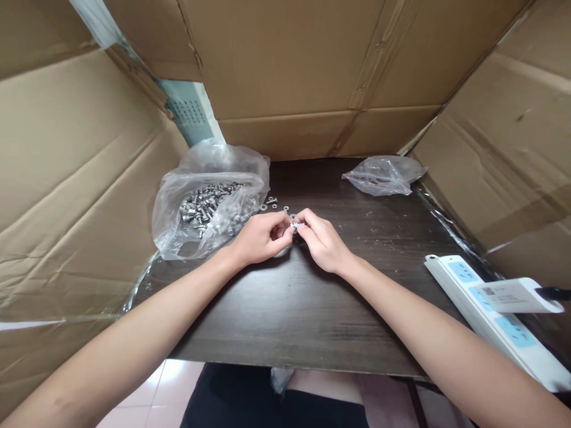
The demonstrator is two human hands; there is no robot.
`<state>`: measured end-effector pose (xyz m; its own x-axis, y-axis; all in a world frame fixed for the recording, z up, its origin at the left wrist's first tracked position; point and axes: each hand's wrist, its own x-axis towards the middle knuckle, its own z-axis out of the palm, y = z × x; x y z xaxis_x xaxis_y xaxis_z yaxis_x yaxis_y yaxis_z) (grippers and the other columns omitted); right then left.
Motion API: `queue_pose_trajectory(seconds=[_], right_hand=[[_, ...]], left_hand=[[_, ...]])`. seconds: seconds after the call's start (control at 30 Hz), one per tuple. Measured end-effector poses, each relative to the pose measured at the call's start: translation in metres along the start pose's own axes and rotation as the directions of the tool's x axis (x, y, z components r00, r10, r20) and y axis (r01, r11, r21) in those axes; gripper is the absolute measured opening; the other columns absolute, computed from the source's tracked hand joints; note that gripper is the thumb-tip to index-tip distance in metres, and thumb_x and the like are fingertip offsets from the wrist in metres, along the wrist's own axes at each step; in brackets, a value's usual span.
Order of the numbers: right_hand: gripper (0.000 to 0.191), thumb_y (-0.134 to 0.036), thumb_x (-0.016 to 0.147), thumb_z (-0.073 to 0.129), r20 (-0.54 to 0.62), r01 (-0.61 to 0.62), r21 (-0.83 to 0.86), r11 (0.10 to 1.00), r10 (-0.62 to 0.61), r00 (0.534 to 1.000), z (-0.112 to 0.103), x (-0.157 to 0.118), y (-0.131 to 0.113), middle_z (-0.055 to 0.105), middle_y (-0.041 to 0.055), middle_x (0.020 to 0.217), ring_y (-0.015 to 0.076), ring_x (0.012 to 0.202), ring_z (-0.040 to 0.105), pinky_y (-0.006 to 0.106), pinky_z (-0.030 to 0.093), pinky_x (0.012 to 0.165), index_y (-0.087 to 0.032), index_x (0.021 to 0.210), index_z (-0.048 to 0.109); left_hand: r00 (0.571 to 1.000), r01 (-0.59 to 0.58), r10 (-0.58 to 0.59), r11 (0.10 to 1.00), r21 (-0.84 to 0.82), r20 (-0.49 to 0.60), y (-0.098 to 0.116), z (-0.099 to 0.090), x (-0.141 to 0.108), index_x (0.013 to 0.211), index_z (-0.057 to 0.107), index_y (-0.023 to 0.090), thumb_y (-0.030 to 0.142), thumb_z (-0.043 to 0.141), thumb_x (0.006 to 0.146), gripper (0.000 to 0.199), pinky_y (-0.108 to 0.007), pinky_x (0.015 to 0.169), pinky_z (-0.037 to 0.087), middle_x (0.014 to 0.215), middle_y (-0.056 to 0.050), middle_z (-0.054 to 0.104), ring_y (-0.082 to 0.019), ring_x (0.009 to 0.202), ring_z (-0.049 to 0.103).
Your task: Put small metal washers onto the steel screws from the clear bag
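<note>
My left hand [266, 236] and my right hand [325, 239] meet over the middle of the table, both closed in a pinch. Between their fingertips is a small, shiny metal bolt [296, 225]; its details are too small to make out. Just beyond the fingers lie a washer [286, 208] and a few other small metal rings. A loose bolt [272, 201] rests near them. To the left of my left hand, a clear plastic bag [172, 238] stands open with many metal bolts [207, 205] inside.
A second clear bag [386, 175] lies at the back right of the dark wooden table [307, 315]. On the right sits a white power strip [488, 303] with a white charger [517, 295] plugged in. Cardboard walls [312, 59] enclose the back and both sides.
</note>
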<state>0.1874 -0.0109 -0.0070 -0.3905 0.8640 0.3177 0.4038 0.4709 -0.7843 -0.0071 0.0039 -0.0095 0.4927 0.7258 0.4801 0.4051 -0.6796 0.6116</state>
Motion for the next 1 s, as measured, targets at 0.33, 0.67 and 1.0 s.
queue_pose_trajectory(seconds=[0.33, 0.67, 1.0], right_hand=[[0.025, -0.032, 0.104, 0.037, -0.011, 0.046, -0.028, 0.999, -0.046, 0.999, 0.0028, 0.0011, 0.0029, 0.054, 0.0007, 0.076, 0.0159, 0.069, 0.05, 0.03, 0.037, 0.068, -0.021, 0.083, 0.046], [0.025, -0.03, 0.103, 0.039, -0.008, 0.032, 0.016, 0.999, -0.031, 0.999, 0.0001, 0.0001, -0.0004, 0.054, 0.0002, 0.074, 0.0157, 0.067, 0.049, 0.03, 0.036, 0.067, -0.02, 0.081, 0.048], [0.016, -0.025, 0.098, 0.045, -0.052, 0.086, -0.056, 0.995, -0.089, 0.995, 0.002, 0.0008, 0.0015, 0.058, 0.0009, 0.076, 0.0155, 0.068, 0.052, 0.029, 0.039, 0.067, -0.019, 0.085, 0.052]], left_hand=[[1.0, -0.014, 0.014, 1.0, 0.019, 0.003, -0.0014, 0.0002, -0.0005, 0.085, 0.063, 0.015, 0.024, 0.058, 0.09, 0.011, -0.021, 0.059, 0.04, 0.067, 0.003, 0.057, -0.009, 0.057, 0.05], [1.0, -0.018, 0.017, 0.999, 0.031, 0.007, 0.0008, -0.0008, -0.0008, 0.086, 0.063, 0.015, 0.026, 0.057, 0.092, 0.014, -0.022, 0.059, 0.039, 0.066, 0.003, 0.056, -0.009, 0.057, 0.049], [1.0, -0.012, 0.012, 0.999, 0.031, 0.011, 0.0007, -0.0015, -0.0005, 0.085, 0.064, 0.014, 0.027, 0.056, 0.092, 0.016, -0.022, 0.059, 0.039, 0.065, 0.002, 0.057, -0.009, 0.057, 0.05]])
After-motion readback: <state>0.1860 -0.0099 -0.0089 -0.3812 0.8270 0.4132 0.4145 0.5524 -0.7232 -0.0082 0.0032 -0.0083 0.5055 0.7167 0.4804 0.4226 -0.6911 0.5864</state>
